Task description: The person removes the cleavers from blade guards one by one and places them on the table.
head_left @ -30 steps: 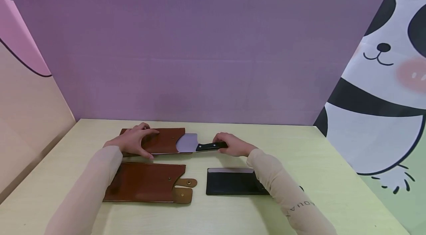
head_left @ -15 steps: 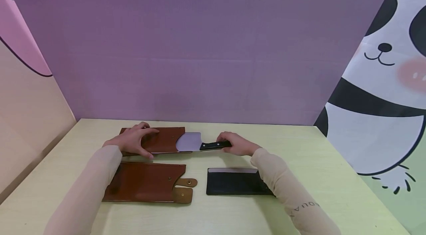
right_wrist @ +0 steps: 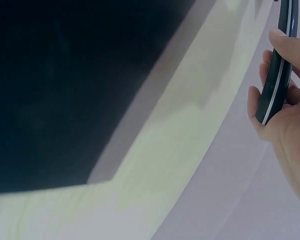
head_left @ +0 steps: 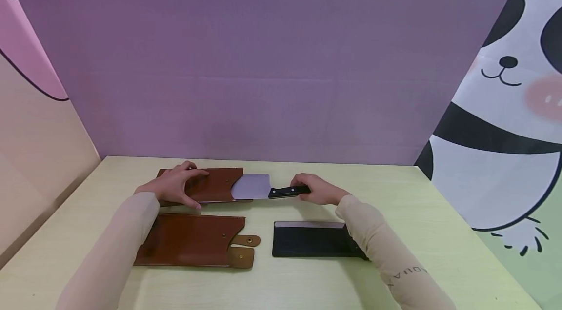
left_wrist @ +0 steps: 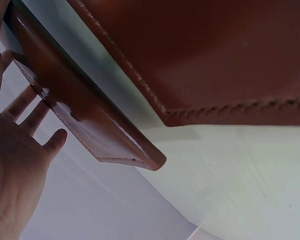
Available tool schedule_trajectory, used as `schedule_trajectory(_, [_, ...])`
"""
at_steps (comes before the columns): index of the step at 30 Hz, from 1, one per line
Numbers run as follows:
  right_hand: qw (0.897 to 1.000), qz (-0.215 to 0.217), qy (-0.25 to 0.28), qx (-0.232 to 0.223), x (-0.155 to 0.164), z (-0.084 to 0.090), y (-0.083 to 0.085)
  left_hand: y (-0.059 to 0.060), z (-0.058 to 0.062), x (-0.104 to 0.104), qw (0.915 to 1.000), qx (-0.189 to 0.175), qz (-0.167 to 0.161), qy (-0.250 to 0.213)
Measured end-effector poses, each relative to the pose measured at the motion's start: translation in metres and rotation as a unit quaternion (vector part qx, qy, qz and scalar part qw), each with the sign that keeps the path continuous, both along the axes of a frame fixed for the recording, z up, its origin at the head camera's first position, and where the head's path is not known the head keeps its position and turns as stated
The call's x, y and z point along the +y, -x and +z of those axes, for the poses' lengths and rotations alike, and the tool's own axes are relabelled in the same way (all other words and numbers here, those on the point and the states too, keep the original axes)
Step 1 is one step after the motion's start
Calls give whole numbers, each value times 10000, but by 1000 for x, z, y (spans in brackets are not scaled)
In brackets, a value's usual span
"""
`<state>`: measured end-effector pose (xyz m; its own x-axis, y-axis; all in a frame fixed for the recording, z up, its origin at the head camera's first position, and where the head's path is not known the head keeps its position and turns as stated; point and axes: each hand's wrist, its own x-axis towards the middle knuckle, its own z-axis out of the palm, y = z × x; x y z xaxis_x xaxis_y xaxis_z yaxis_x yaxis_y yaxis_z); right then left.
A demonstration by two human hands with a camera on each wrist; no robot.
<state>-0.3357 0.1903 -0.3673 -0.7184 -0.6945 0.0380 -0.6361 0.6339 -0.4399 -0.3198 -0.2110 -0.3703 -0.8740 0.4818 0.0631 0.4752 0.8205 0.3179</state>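
On the desk [head_left: 395,193], the far brown sheath [head_left: 210,184] serves as landmark. The left hand [head_left: 173,186] lies on its left part, fingers spread and pressing it down, thumb at its near edge. A cleaver [head_left: 256,187] sticks out of its right opening, blade partly bared; the right hand [head_left: 317,189], just right of the sheath, curls its fingers around the black handle. A second brown sheath [head_left: 193,241] lies nearer the person, and a black sheath [head_left: 307,241] sits to that one's right
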Motion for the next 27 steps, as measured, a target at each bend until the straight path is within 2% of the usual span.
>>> schedule_trajectory(27, [10000, -17, 51, 71, 23, 2, -2, -3, -2, -5, 10000, -17, 32, -61])
